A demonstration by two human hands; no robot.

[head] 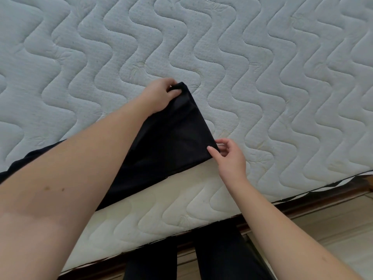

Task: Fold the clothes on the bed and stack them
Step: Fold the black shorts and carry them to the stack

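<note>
Folding is the step in hand: your left hand [159, 93] pinches the far corner of the plain black cloth garment [167, 142] at frame centre on the pale quilted mattress [262, 67], your right hand [228, 156] its near corner. Next, I judge, lay that edge flat and square.

You see a quilted white mattress [262, 67] stitched in wavy lines, its cream side panel [161, 209] facing you, a dark wooden bed frame [323, 196] under its near edge, pale flooring [333, 229] below
</note>
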